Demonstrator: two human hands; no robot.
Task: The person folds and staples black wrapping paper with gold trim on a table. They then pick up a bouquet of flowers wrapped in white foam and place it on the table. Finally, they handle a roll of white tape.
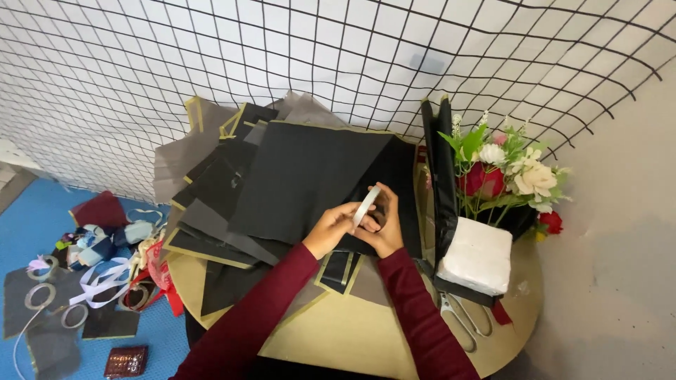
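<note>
My left hand (331,226) and my right hand (384,226) meet over the round table and together hold a small white roll of tape (366,205), seen edge-on between the fingers. Both arms wear dark red sleeves. Under the hands lies a heap of black and grey fabric or paper sheets (296,176), some with gold edges. Smaller black pieces (339,269) lie on the tabletop just below my wrists.
A round tan table (338,331) holds a white foam block (477,256), a black box wall (442,176), a flower bouquet (510,172) and scissors (461,317). A wire grid (282,49) backs it. Ribbons and tape rolls (84,274) litter the blue floor.
</note>
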